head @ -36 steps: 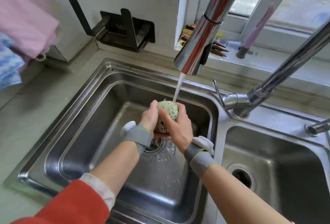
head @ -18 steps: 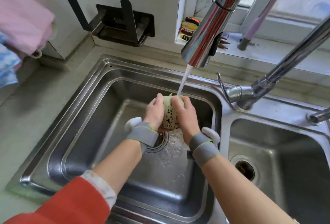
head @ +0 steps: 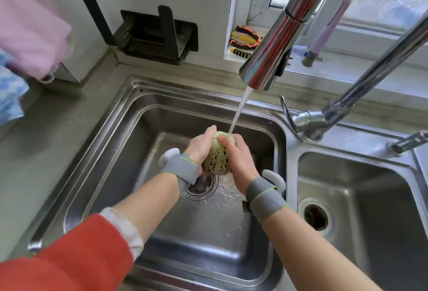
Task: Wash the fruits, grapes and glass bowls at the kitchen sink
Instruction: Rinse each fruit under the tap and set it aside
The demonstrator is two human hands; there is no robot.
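Observation:
A pale green fruit with dark speckles is held over the drain of the left sink basin. My left hand grips its left side and my right hand grips its right side, fingers curled over the top. Water runs from the chrome tap spout onto the top of the fruit. Both wrists wear grey bands. No grapes or glass bowls are in view.
The right basin lies beside, with its own drain. The tap's base and lever stand between the basins. A black rack hangs on the wall, cloths hang at left, tools lie on the windowsill.
My hands have turned the fruit and closed further over its top under the stream. The view has shifted slightly, with the hands staying over the drain.

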